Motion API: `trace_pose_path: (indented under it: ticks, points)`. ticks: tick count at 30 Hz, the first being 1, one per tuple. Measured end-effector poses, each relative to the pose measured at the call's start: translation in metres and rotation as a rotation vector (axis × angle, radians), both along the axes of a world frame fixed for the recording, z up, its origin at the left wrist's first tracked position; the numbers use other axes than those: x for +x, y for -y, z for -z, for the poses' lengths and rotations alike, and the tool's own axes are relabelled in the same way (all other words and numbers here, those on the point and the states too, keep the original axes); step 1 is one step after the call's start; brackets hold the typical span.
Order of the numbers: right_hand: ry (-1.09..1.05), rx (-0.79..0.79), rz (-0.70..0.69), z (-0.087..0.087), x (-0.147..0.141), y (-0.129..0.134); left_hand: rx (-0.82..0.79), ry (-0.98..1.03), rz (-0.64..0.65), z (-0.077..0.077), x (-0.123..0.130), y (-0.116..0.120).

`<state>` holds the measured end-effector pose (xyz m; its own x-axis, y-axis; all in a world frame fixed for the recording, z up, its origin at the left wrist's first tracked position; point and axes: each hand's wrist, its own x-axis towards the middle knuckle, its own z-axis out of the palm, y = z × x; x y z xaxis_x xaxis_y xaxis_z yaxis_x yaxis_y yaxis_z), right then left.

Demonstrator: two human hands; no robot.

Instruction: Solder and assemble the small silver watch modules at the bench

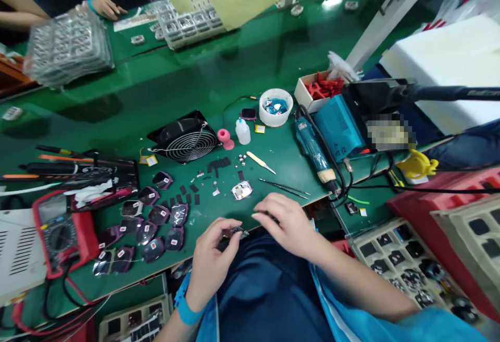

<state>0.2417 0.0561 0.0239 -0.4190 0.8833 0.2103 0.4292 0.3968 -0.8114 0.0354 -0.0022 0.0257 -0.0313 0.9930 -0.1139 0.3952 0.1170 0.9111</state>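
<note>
Both hands meet over the near edge of the bench (250, 65), a long green surface. The left hand (213, 251) is curled, its fingertips pinched closed on a small dark part (237, 232); the part is mostly hidden by the fingers, so only a dark, slightly shiny sliver shows, held just off the bench edge above the person's blue lap. The right hand (287, 222) lies loosely bent beside it, fingers pointing toward the part, and something dark peeks out under its fingertips, though what it has hold of I cannot tell. Toward the left end of the bench sits a red multimeter (62, 230) with its leads trailing over the near edge. Behind the hands, toward the middle, lies a black fan (185, 138) with a wire grille. Between the meter and the hands, dark watch faces (150, 227) lie in rows along the near edge. At the right end rests a blue electric screwdriver (312, 149). Farther back stands a white bowl (275, 106). Just beyond the hands lies an open silver watch case (242, 190), with tweezers (285, 188) to its right.
</note>
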Motion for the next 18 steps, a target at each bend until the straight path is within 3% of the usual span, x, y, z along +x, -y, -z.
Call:
trace_pose_path:
  ticks: [4,9,13,18]
  points:
    - [0.333,0.194,0.194,0.008,0.025,-0.019,-0.001,-0.032,-0.102,0.009,-0.011,-0.004]
    - [0.596,0.227,0.199,0.019,0.044,-0.030,0.035,-0.099,-0.107,0.009,-0.019,-0.008]
    - [0.454,0.175,0.213,0.022,0.043,-0.031,0.131,-0.231,-0.041,0.007,-0.025,-0.009]
    - [0.103,-0.041,0.293,0.017,0.035,-0.027,0.228,-0.344,0.002,0.011,-0.035,-0.008]
